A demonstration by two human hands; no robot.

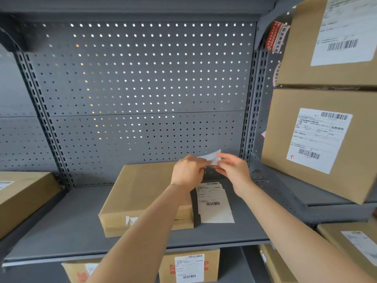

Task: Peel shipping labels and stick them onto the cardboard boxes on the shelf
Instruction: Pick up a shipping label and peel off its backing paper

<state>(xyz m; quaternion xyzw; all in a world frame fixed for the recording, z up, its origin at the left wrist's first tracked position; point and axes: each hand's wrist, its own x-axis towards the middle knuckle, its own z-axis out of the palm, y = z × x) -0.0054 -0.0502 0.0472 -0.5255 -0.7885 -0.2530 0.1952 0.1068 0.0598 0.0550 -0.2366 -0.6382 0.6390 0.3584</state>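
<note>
A flat brown cardboard box [140, 193] lies on the grey shelf [71, 227], stacked on a second flat box. Above its far right corner my left hand [188, 170] and my right hand [234, 170] both pinch a white shipping label [212, 157] held in the air between the fingertips. A small stack of white label sheets [214, 203] with barcodes lies on the shelf just right of the box, below my hands.
Labelled cardboard boxes [318, 135] stand on the right shelf unit, one above another. Another box [22, 197] lies at the left. Labelled boxes [189, 266] sit on the shelf below. A perforated grey back panel [142, 78] closes the shelf behind.
</note>
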